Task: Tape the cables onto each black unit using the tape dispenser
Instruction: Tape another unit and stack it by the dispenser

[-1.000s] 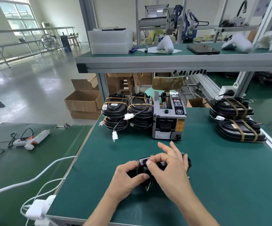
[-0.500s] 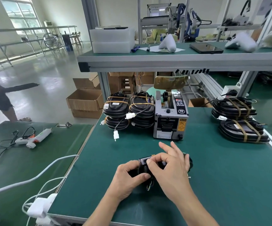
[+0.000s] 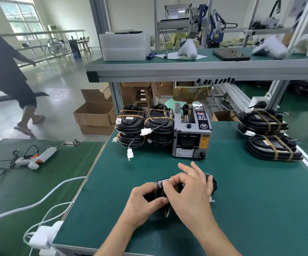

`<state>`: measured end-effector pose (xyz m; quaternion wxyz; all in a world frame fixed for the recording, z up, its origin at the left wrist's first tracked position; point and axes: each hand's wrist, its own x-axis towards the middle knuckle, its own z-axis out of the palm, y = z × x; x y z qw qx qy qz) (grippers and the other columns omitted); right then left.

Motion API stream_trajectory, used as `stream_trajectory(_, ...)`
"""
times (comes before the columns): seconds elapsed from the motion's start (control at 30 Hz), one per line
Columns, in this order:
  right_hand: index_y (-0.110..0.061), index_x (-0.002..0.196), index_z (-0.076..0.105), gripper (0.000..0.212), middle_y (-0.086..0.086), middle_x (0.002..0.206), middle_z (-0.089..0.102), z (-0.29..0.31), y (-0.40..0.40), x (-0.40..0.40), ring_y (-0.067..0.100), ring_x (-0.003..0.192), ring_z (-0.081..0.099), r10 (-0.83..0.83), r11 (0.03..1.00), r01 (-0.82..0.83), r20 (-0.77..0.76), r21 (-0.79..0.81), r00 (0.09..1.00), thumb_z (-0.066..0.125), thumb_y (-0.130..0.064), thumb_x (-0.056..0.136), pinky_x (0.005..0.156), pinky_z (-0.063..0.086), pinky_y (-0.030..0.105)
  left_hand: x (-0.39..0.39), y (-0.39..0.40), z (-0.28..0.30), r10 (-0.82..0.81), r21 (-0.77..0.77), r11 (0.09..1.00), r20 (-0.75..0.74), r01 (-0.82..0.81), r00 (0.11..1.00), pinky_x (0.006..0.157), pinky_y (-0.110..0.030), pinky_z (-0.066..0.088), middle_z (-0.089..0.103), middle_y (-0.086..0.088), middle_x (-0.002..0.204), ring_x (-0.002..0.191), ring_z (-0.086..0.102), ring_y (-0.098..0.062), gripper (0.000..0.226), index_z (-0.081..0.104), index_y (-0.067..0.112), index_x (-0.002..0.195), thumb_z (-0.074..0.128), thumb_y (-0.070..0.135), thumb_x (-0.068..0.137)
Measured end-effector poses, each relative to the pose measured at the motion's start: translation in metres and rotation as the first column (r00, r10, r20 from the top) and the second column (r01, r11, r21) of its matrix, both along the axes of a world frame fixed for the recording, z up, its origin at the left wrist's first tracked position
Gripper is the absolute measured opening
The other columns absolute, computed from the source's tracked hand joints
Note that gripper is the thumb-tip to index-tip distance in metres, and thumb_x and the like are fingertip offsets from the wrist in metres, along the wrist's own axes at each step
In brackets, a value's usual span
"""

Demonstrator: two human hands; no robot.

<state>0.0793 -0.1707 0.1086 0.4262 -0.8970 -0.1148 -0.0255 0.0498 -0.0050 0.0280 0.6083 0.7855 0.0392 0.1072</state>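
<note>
Black and glossy, the oval plastic unit (image 3: pixel 211 183) sits where it did a second ago, just in front of the grey tape dispenser (image 3: pixel 191 137), left hand (image 3: pixel 144 202) gripping its end, right hand (image 3: pixel 190 191) pinching tape on top, so taping seems unfinished.

table mat (image 3: pixel 241 200): matt green | black units (image 3: pixel 131 121): glossy plastic | tape dispenser (image 3: pixel 192 139): grey metal

A black unit (image 3: pixel 211 183) lies on the green surface (image 3: pixel 260 200), near the grey tape dispenser (image 3: pixel 191 134) standing upright behind it.
</note>
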Motion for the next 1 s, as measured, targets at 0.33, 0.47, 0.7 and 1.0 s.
stream_trajectory(0.33,-0.031,0.071,0.064,0.027,-0.019,0.146,0.053,0.000,0.004,-0.002,0.001,0.153,0.016,-0.035,0.999,0.036,0.014,-0.033,0.999,0.070,-0.050,0.089,0.125,-0.014,0.042,0.000,-0.001,0.000,-0.020,-0.003,1.000,-0.009,0.020,1.000,0.102,-0.056,0.056,0.082,-0.003,0.113,0.110,0.075,-0.029,0.040,0.082,0.025,0.119,0.086,0.043,0.084)
stream_trajectory(0.47,-0.031,0.073,0.064,0.026,-0.021,0.143,0.055,-0.001,0.004,-0.001,0.001,0.151,0.018,-0.040,0.998,0.040,0.020,-0.046,0.999,0.069,-0.052,0.088,0.125,-0.013,0.043,0.001,0.000,-0.001,-0.019,0.002,1.000,-0.008,0.019,1.000,0.102,-0.057,0.055,0.081,-0.003,0.114,0.111,0.075,-0.029,0.042,0.081,0.025,0.121,0.087,0.047,0.085)
stream_trajectory(0.7,-0.033,0.074,0.055,0.028,-0.027,0.124,0.054,-0.008,0.005,0.000,0.002,0.149,0.026,-0.074,0.997,0.074,0.093,0.005,0.993,0.073,-0.050,0.086,0.124,-0.010,0.041,0.001,0.000,-0.001,-0.019,0.006,1.000,-0.004,0.019,1.000,0.102,-0.059,0.056,0.081,-0.002,0.117,0.113,0.075,-0.030,0.041,0.082,0.024,0.121,0.086,0.046,0.086)
stream_trajectory(1.0,-0.036,0.081,0.053,0.021,-0.028,0.125,0.057,-0.017,-0.005,0.000,-0.003,0.145,0.027,-0.008,0.998,-0.001,0.151,0.060,0.989,0.070,-0.040,0.092,0.125,-0.009,0.040,0.001,0.001,-0.003,-0.006,-0.003,1.000,0.032,0.006,0.999,0.093,-0.064,0.054,0.079,-0.013,0.103,0.101,0.071,-0.042,0.053,0.082,0.019,0.114,0.088,0.059,0.078)
